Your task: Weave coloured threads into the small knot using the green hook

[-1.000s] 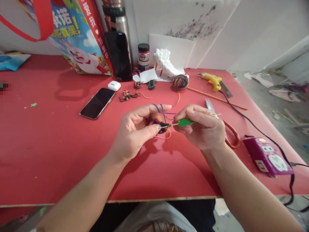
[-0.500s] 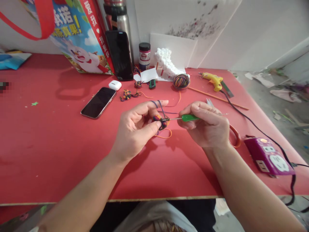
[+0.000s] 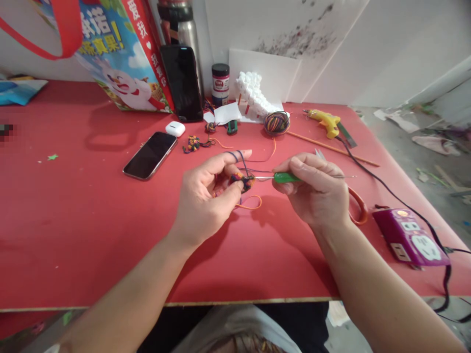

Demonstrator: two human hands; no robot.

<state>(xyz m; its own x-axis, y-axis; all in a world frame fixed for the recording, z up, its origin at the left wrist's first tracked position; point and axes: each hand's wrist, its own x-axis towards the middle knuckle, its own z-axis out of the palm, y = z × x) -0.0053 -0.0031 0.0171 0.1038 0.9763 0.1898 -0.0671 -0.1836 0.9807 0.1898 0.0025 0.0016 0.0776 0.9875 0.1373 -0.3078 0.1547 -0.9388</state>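
My left hand (image 3: pixel 208 191) pinches a small multicoloured crochet piece (image 3: pixel 247 183) between thumb and fingers. Dark yarn loops round its raised index finger and runs down to the piece. My right hand (image 3: pixel 312 189) grips the green handle of a crochet hook (image 3: pixel 287 177). The hook's thin metal shaft points left and meets the crochet piece; its tip is hidden there. A second thin metal end sticks out to the right past the hand. An orange strand (image 3: pixel 253 202) curls below the piece. Behind lies a ball of variegated yarn (image 3: pixel 276 123).
At the left lie a phone (image 3: pixel 150 156) and a white earbud case (image 3: pixel 175 129). Another small crochet piece (image 3: pixel 193 143) is behind my left hand. Orange-handled scissors (image 3: pixel 357 208) lie partly under my right hand. A yellow glue gun (image 3: pixel 326 121) and a purple power strip (image 3: pixel 411 238) are at the right.
The crochet piece and my left fingers have shifted slightly left and up. The crochet hook has turned more level, with more of its shaft showing between the hands.
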